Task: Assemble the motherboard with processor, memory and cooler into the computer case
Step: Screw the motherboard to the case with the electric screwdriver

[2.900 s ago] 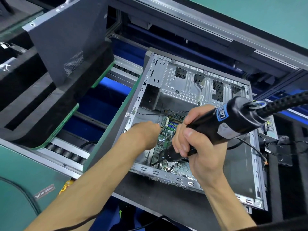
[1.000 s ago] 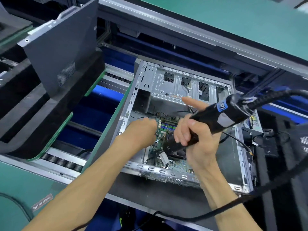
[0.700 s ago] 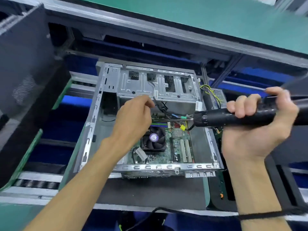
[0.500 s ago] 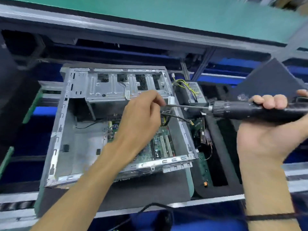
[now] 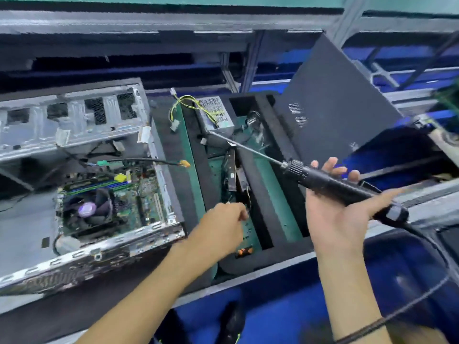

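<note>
On the left we see the open case [image 5: 82, 150] lying on its side. Inside it sits the board [image 5: 129, 202] with its round fan [image 5: 87, 211] on top. Loose wires [image 5: 139, 161] hang over the board.

Just right of the case is a black tray [image 5: 280, 150] with green slots. A small grey box [image 5: 218, 114] with yellow wires [image 5: 186, 103] sits at the far end of it. A dark panel [image 5: 335, 100] leans up behind the tray.

Our left hand [image 5: 223, 224] is down in the tray, fingers curled in. It is blurry, so we cannot tell if it holds anything.

Our right hand [image 5: 340, 214] is palm up. The black driver [image 5: 332, 184] lies across it, and the fingers curl up loosely behind it. Its long thin tip points at the grey box. Its cord [image 5: 434, 247] loops down to the right.
</note>
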`<state>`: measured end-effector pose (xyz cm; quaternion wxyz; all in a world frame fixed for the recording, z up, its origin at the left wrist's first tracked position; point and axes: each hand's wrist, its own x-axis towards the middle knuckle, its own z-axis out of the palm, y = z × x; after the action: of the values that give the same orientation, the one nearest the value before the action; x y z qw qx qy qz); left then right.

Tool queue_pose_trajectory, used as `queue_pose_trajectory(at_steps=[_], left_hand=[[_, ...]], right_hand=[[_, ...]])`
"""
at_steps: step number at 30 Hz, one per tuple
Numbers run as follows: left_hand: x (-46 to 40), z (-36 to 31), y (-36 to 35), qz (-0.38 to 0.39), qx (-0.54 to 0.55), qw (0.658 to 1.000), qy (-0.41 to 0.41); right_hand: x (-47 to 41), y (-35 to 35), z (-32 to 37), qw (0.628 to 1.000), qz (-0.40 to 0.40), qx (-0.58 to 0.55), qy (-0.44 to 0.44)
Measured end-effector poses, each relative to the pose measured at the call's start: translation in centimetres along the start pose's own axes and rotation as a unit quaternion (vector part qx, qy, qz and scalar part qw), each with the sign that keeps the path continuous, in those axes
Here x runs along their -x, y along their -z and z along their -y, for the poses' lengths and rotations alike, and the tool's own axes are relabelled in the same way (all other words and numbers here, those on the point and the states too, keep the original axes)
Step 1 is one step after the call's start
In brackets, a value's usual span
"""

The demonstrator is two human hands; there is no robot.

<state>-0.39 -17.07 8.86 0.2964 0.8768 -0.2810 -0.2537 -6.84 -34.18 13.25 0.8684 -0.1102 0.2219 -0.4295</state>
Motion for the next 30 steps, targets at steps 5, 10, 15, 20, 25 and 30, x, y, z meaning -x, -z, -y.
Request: queue_pose_trajectory(at_steps=[5, 10, 15, 20, 25, 30], left_hand=[[-3.2, 2.3, -3.9, 0.011, -0.043, 0.995, 0.091], [-5.6, 3.3, -6.0, -0.037, 0.051, 0.987, 0.145], [-7.6, 3.8, -8.0, -0.002, 0.026, 0.987, 0.158], [-9.1, 4.3, -9.0, 0.032, -0.082, 0.989, 0.121], [-9.8, 3.4, -10.8, 0.126, -0.267, 0.952, 0.074], [-10.6, 3.2, -12.1, 0.143, -0.31, 0.935, 0.092]], right_hand=[[-2.7, 3.6, 1.7, 0.998, -0.024, -0.017, -0.056], [-5.0, 6.5, 2.1, 0.995, -0.056, -0.014, -0.084], [-6.8, 8.3, 1.8, 0.992, -0.068, -0.013, -0.102], [-7.6, 9.4, 1.4, 0.99, -0.058, -0.005, -0.125], [-8.3, 9.7, 0.9, 0.99, -0.052, 0.002, -0.135], [-8.8, 9.6, 0.8, 0.99, -0.054, -0.002, -0.131]])
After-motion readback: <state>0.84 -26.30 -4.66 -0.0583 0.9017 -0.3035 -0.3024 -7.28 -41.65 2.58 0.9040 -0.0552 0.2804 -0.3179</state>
